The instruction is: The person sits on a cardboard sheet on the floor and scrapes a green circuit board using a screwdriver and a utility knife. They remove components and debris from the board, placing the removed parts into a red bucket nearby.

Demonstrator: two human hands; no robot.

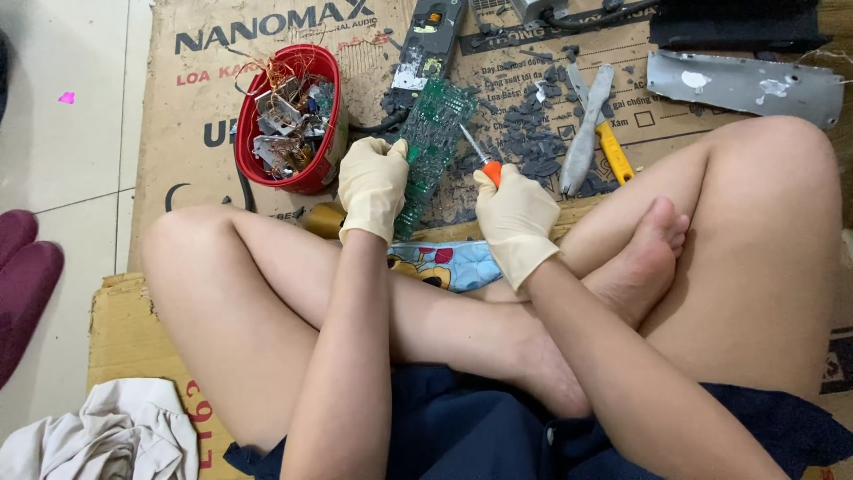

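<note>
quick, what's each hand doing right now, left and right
Left hand: closed, holding the green circuit board upright.
Right hand: closed on an orange-handled screwdriver, tip against the board.

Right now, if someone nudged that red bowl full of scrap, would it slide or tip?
The red bowl would probably slide on the flat cardboard rather than tip: it looks low and wide. Its heap of metal bits and copper wire likely makes it heavy, and loose wires might snag.

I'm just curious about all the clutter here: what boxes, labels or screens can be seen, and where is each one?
Flattened cardboard box: spread over the floor under the work, brown with dark and red print.
Second cardboard piece: lower left beside the knee, brown with red print.
Screens: none in view.
</note>
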